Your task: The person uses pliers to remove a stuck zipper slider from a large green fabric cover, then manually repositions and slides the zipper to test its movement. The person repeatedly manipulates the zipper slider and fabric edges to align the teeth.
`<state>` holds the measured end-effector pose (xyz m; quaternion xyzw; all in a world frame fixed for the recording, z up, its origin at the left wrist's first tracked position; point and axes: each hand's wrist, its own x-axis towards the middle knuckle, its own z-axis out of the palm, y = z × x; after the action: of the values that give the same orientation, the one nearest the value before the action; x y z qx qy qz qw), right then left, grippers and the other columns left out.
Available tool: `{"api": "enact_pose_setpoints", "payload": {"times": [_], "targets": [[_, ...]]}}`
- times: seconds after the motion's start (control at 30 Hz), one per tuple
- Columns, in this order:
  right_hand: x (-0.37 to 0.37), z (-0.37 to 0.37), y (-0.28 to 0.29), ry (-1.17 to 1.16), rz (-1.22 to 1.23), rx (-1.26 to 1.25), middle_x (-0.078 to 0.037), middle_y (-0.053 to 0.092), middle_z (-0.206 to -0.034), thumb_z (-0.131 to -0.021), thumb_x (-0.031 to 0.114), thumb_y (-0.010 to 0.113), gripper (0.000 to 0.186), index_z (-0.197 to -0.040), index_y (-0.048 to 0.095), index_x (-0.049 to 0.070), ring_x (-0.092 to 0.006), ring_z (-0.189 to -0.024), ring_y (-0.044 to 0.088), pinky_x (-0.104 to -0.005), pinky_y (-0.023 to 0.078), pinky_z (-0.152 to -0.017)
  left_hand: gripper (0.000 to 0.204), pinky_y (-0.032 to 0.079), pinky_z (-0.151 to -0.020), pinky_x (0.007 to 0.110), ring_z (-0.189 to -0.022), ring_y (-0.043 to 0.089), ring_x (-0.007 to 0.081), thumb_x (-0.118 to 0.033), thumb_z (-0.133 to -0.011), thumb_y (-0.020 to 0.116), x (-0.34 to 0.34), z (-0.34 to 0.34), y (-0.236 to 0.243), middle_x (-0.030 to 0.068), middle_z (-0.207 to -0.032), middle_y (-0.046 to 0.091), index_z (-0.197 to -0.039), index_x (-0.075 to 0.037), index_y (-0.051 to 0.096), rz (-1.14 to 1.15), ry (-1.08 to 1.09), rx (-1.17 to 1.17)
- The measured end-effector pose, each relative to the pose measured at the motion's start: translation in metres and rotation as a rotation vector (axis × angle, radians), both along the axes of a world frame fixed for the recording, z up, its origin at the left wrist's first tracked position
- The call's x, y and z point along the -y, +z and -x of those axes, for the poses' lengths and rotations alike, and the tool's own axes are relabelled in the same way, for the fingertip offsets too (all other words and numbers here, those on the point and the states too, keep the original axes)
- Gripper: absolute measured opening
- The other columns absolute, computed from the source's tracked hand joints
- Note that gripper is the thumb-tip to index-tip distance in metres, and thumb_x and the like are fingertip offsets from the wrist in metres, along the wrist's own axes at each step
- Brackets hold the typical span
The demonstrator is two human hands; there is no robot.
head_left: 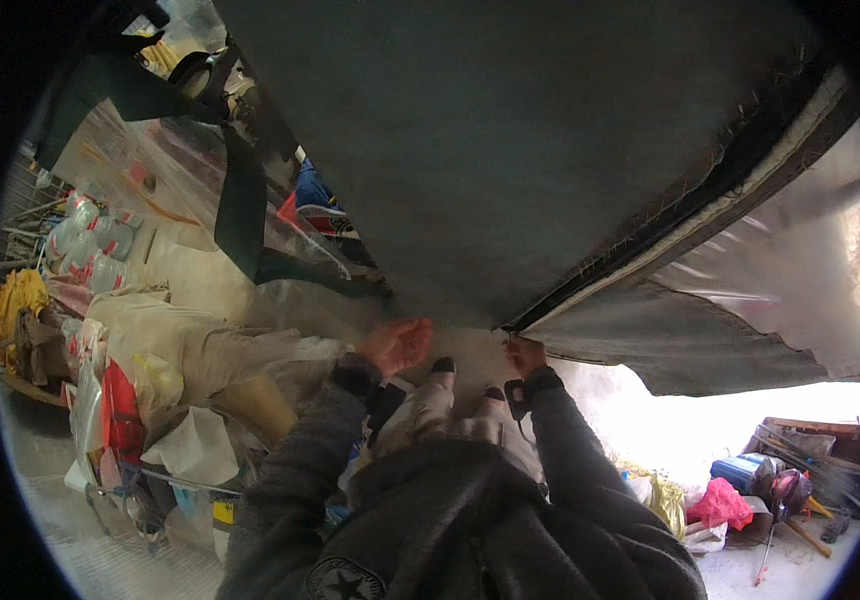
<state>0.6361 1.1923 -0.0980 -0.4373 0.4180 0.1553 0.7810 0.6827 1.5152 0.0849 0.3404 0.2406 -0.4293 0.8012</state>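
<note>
The dark sheet (550,150) hangs ahead; I have its lower corner pinched in the right hand (525,355), with the left hand (398,347) unfurled and empty near it. Toward the floor's (715,575) right edge sits a pink bag (720,503), contents hidden from me; leftward, clear bottles (90,240) cluster beyond a red bag (122,410).

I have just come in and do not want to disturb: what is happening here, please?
A person's right hand pinches a big dark cloth at the lower end of its pale edge. The left hand is near the cloth, half open, with nothing visible in it. The cloth spreads in front; a pink bag lies on the right.
</note>
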Motion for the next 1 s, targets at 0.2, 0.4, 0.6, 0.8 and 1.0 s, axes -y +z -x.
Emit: {"api": "enact_pose_setpoints", "payload": {"times": [0.2, 0.4, 0.6, 0.8, 1.0], "targets": [[0.012, 0.013, -0.028, 0.159, 0.031, 0.013, -0.006, 0.058, -0.066, -0.087, 0.016, 0.058, 0.015, -0.077, 0.057, 0.005, -0.0155, -0.047, 0.053, -0.0254, 0.041, -0.038, 0.027, 0.053, -0.072, 0.036, -0.084, 0.062, 0.0181, -0.024, -0.093, 0.058, -0.008, 0.009, 0.004, 0.0036, -0.098, 0.066, -0.114, -0.007, 0.060, 0.093, 0.008, 0.090], [0.003, 0.011, -0.044, 0.122, 0.004, 0.035, -0.008, 0.062, -0.078, -0.086, 0.025, 0.063, 0.021, -0.089, 0.058, 0.005, -0.0191, -0.058, 0.059, -0.0279, 0.047, -0.049, 0.020, 0.052, -0.073, 0.034, -0.084, 0.062, 0.0165, -0.023, -0.093, 0.057, -0.010, 0.028, 0.009, 0.0037, -0.095, 0.065, -0.106, -0.008, 0.063, -0.065, 0.112, 0.062], [0.026, 0.033, 0.012, 0.496, -0.044, 0.220, -0.014, 0.064, -0.106, -0.090, 0.030, 0.058, 0.035, -0.114, 0.054, 0.006, -0.0262, -0.090, 0.065, -0.0363, 0.053, -0.075, 0.023, 0.052, -0.071, 0.034, -0.078, 0.059, 0.0135, -0.025, -0.092, 0.060, 0.011, 0.028, 0.017, 0.0012, -0.088, 0.063, -0.106, -0.006, 0.062, -0.141, 0.060, 0.040], [0.096, 0.058, 0.063, 0.591, -0.125, 0.134, -0.014, 0.066, -0.106, -0.089, 0.032, 0.059, 0.035, -0.114, 0.055, 0.007, -0.0243, -0.088, 0.066, -0.0380, 0.053, -0.075, 0.023, 0.045, -0.062, 0.032, -0.071, 0.053, 0.0111, -0.028, -0.092, 0.060, 0.080, 0.011, 0.040, 0.0003, -0.079, 0.060, -0.101, -0.007, 0.061, -0.256, -0.300, 0.605], [0.129, 0.099, 0.091, 0.497, 0.137, 0.107, -0.021, 0.065, -0.105, -0.092, 0.018, 0.051, 0.033, -0.118, 0.053, -0.003, -0.0302, -0.083, 0.067, -0.0385, 0.056, -0.070, 0.024, 0.047, -0.065, 0.030, -0.070, 0.058, 0.0143, -0.029, -0.091, 0.061, 0.142, 0.020, 0.071, 0.0045, -0.078, 0.061, -0.097, -0.006, 0.061, -0.776, -0.211, 1.299]]}}
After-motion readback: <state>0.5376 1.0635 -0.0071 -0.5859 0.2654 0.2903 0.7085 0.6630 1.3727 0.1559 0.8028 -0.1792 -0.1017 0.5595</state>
